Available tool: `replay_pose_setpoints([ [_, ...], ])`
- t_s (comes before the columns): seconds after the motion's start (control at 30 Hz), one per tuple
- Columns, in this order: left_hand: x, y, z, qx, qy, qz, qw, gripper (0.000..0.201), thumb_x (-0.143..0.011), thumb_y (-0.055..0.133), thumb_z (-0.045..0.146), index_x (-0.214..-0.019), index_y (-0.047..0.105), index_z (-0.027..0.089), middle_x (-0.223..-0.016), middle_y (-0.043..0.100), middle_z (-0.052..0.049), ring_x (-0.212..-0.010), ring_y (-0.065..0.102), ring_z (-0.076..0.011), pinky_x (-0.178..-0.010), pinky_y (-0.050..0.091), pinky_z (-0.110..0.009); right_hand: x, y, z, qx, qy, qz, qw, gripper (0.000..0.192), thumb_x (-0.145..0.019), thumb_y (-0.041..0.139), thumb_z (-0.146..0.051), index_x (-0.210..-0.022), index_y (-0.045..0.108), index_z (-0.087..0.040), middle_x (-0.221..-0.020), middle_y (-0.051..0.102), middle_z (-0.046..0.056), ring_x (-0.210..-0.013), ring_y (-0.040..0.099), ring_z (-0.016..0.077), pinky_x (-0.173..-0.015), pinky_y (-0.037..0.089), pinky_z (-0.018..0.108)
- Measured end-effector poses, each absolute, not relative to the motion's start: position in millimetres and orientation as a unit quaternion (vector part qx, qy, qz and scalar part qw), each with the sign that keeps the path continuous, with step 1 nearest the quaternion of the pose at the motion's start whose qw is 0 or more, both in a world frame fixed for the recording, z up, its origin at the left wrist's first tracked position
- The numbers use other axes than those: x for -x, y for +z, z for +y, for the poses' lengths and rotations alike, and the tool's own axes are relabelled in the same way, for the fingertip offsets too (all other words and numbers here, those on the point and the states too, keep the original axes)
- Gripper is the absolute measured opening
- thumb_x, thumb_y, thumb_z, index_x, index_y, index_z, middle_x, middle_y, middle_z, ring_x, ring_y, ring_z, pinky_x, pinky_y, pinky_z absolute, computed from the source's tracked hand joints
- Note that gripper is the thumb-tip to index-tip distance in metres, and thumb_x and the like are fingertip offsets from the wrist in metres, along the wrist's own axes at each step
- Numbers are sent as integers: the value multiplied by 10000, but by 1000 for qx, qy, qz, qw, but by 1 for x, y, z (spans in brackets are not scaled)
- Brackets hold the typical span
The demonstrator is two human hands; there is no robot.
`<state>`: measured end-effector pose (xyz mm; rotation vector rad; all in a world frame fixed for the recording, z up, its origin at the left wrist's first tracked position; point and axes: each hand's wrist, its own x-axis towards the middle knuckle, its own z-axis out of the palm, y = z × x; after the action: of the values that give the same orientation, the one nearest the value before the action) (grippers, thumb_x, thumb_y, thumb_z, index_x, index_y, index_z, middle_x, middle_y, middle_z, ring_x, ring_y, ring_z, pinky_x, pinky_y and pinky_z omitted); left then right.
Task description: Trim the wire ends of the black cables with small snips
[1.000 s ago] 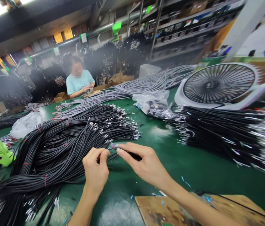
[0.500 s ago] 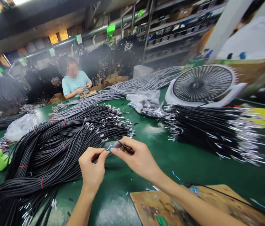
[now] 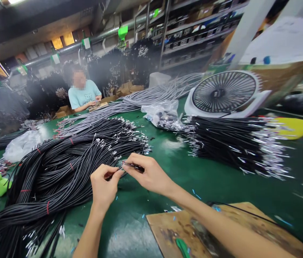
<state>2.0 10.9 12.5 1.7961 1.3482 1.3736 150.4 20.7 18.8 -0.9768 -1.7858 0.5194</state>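
My left hand (image 3: 105, 184) is closed in a pinch on the end of a thin cable (image 3: 119, 168), whose far part is lost among the dark cables behind. My right hand (image 3: 147, 174) is wrapped round slim black tweezers (image 3: 134, 166). The tweezers' tips and the right fingertips meet the cable end just beside my left fingertips; fine details there are too small to make out. Directly beyond my left hand lies a large bundle of black cables (image 3: 60, 165), tied with red bands, its white-tipped ends pointing toward my hands.
A stack of short black cables (image 3: 223, 143) lies right, before a white fan (image 3: 221, 93). A bag of small parts (image 3: 163, 114) and grey cables (image 3: 151, 96) lie farther back. A stained board (image 3: 164, 229) is near me. Across the table (image 3: 132, 211) sits a person (image 3: 85, 95).
My right hand has moved left, closer to my left fingertips. The coloured wires that showed between the hands are now covered. The view has shifted slightly.
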Motion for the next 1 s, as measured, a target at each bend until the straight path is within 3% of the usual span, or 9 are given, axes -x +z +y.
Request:
replay_pose_setpoints([
  [0.13,-4,10,11,-679,507,489,209,99,-726,641,200,-641,674,162,-614,627,-16,-558,564,-124,-504,436,-213,-153,20,23,395,240,-731,502,267,-822,519,-324,-602,568,-180,-589,485,3,-552,438,130,-505,345,252],
  [0.3,2,20,15,-601,474,476,434,169,-627,731,310,-587,664,160,-470,580,4,-401,512,-112,-362,385,-205,-147,18,20,374,318,-715,498,418,-868,383,-483,-577,458,-193,-514,393,-39,-403,321,86,-378,300,217],
  [0.37,3,23,17,-577,467,475,473,234,-572,760,350,-538,647,149,-422,558,8,-348,479,-102,-338,369,-208,-144,17,19,375,331,-706,502,412,-880,343,-461,-576,436,-198,-490,348,-51,-371,268,80,-350,270,213],
  [0.57,-4,17,16,-543,496,500,458,227,-617,718,333,-616,661,113,-450,572,6,-357,439,-73,-340,315,-183,-146,17,24,401,299,-672,546,214,-692,586,-297,-535,486,-191,-586,426,2,-537,383,121,-483,318,236],
  [0.8,-4,19,13,-548,515,475,456,181,-579,728,287,-562,621,142,-499,590,8,-440,506,-101,-407,384,-198,-138,16,18,381,373,-644,549,314,-851,382,-315,-557,400,-207,-462,272,-75,-359,175,73,-323,217,201],
  [1.0,-9,17,4,-585,541,481,365,178,-637,684,228,-501,590,160,-504,595,-6,-468,535,-127,-429,410,-211,-140,25,15,368,348,-611,609,273,-658,651,-311,-490,477,-185,-505,391,-29,-467,325,86,-406,276,208],
])
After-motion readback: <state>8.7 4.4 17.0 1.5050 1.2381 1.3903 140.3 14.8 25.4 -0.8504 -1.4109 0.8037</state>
